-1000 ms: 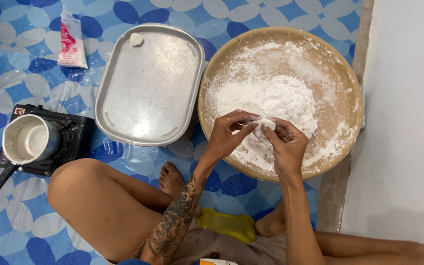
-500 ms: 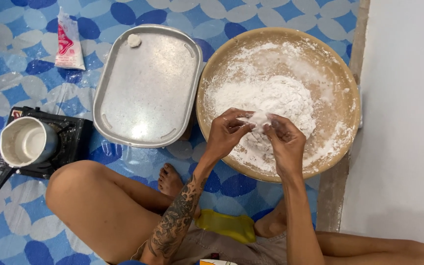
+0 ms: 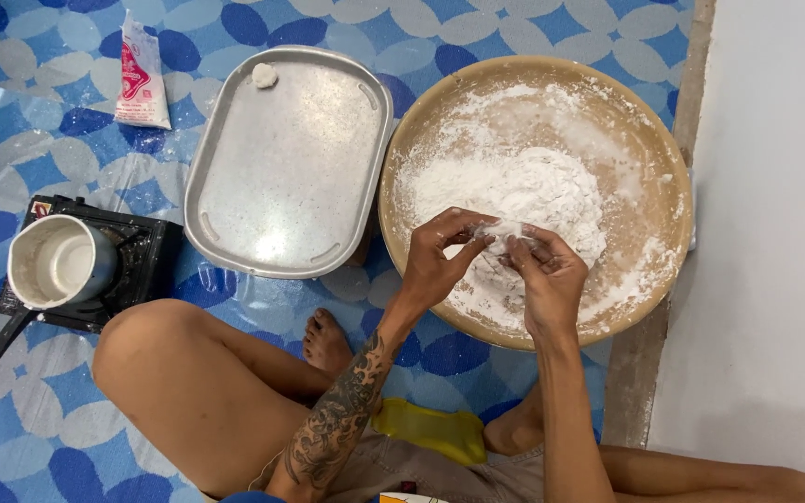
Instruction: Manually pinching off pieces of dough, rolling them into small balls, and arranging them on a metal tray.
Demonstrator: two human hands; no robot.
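Note:
A wide tan bowl (image 3: pixel 668 177) on the floor holds a heap of white flour dough (image 3: pixel 524 191). Over its near side my left hand (image 3: pixel 438 256) and my right hand (image 3: pixel 544 276) meet fingertip to fingertip around a small white lump of dough (image 3: pixel 499 230), pinching it between thumbs and fingers. Both hands are dusted with flour. My tattooed left forearm reaches up from my lap.
A metal tray (image 3: pixel 286 168) lies left of the bowl with one small dough ball (image 3: pixel 264 75) at its far edge. A small pot (image 3: pixel 58 263) sits on a black burner (image 3: pixel 146 256) at left. A red-and-white packet (image 3: pixel 140 74) lies on the blue patterned mat. A white floor runs along the right.
My fingers have kept working the small lump, turning and pressing it; both hands stay in the same spot over the bowl. The view shifted slightly.

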